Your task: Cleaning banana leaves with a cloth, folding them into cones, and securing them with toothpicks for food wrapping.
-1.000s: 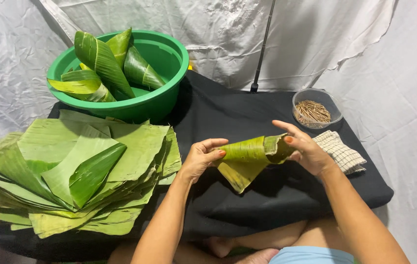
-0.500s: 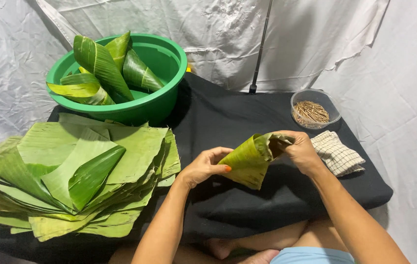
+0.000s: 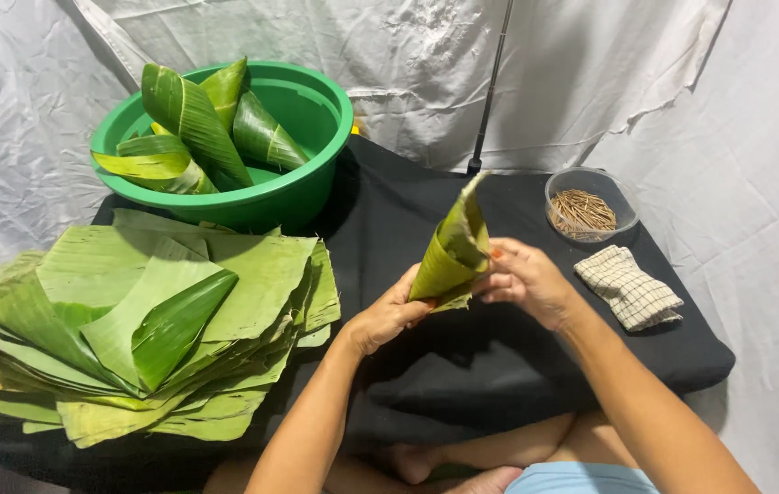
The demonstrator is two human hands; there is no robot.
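I see both hands, left hand [image 3: 388, 316] and right hand [image 3: 527, 282], fingers gripping one rolled green banana-leaf cone [image 3: 453, 252]; three more cones [image 3: 193, 119] fill the one round green plastic basin [image 3: 316, 110].

Basin [image 3: 307, 197] with rolled leaves [image 3: 197, 123] upper left; leaf stack [image 3: 143, 320] lower left below it; stick bowl [image 3: 591, 206] upper right, folded cloth [image 3: 629, 288] just below.

Both hands, left [image 3: 388, 316] and right [image 3: 528, 282], hold a rolled leaf cone [image 3: 452, 252] upright above the black table [image 3: 536, 357].
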